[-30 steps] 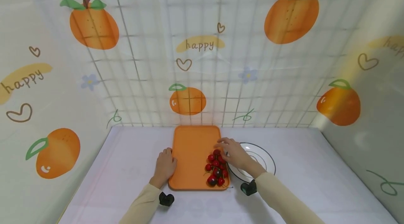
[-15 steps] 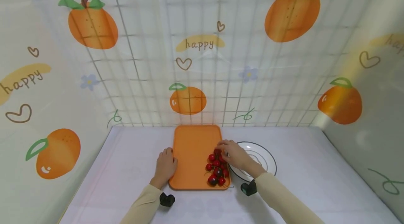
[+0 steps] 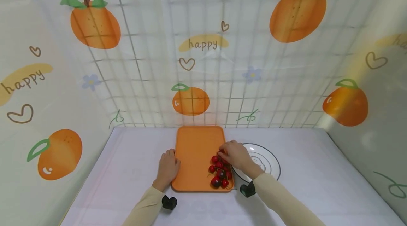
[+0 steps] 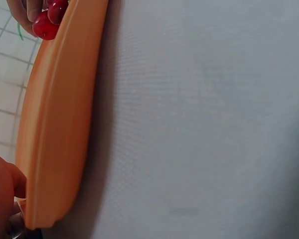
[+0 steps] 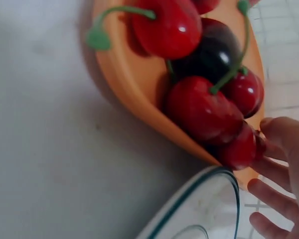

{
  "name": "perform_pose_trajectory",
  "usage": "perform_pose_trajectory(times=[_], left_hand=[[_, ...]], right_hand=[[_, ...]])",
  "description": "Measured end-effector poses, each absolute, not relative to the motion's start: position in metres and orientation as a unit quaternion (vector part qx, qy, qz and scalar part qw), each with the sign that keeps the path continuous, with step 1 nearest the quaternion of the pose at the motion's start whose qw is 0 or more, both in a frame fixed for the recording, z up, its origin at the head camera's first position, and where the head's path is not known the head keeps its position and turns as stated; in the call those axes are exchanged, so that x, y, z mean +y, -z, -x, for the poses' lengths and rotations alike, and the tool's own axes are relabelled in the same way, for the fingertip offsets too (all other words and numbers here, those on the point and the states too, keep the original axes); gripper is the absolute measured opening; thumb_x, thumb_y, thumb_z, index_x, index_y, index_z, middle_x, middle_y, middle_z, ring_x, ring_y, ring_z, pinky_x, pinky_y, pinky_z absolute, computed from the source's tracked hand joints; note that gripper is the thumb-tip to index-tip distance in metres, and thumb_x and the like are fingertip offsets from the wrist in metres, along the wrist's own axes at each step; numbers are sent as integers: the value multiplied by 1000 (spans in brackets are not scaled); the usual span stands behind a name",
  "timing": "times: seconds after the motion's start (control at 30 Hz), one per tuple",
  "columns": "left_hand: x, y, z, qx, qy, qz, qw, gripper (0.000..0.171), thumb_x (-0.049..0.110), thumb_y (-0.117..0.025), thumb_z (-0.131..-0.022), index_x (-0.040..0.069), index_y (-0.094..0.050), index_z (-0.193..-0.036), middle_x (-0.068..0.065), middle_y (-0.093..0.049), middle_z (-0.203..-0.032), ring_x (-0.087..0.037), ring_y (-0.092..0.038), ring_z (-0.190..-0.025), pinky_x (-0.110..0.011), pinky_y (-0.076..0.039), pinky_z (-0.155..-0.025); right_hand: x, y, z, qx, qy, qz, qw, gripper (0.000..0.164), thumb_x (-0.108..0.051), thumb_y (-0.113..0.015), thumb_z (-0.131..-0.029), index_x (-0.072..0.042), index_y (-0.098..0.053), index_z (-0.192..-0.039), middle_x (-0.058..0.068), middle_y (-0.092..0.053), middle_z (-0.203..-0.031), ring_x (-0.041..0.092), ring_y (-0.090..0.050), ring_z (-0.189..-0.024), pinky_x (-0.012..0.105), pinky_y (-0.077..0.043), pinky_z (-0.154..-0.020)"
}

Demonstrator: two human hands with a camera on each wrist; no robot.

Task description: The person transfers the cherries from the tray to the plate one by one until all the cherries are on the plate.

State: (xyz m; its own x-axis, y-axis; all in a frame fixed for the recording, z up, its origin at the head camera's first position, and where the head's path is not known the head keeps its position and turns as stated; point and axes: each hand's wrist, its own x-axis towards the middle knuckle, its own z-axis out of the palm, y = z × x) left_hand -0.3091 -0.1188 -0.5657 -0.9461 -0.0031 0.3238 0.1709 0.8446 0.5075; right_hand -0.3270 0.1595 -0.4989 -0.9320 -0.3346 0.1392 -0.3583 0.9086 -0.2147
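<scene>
An orange tray (image 3: 198, 143) lies on the table with several red and dark cherries (image 3: 219, 173) grouped along its right side. My left hand (image 3: 167, 167) grips the tray's left edge, thumb at the rim. At the far end of the group, my right hand (image 3: 237, 154) pinches a cherry between thumb and fingers. Only a sliver of that cherry (image 5: 259, 143) shows beside the thumb in the right wrist view; the other fingers (image 5: 271, 196) are spread. Green stems rise from the nearer cherries in that view.
A clear plate (image 3: 274, 162) with a dark rim stands right of the tray, close to its edge and partly under my right forearm. A white cloth covers the table (image 3: 136, 144). Behind rises a curtain (image 3: 203, 77) printed with oranges.
My right thumb and fingers have closed in on the far cherry, now mostly hidden by them. The left hand stays on the tray edge. The view has shifted slightly.
</scene>
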Motion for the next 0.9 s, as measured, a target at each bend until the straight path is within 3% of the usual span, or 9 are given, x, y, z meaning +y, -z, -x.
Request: perform_pose_trajectory(times=[0.1,0.9], left_hand=[[-118,565,308,-948,270,47,165,30,9,-57,-91,-8,-59,-115,-22,-63,-104,-33,-54,-85,-48,-48,-80],[-117,568,309,-949,264,38,168,30,9,-58,-92,-8,-59,-118,-23,-64,-107,-34,-56,-87,-49,-49,-83]], right_hand=[[158,502,327,-976,-127,-169,53,23,-31,-74,-93,-14,-79,-108,0,-77,-95,20,-64,-93,39,-57,-88],[152,503,324,-975,-146,-159,49,9,-22,-77,-91,-21,-76,-100,-2,-74,-94,16,-58,-87,35,-58,-84]])
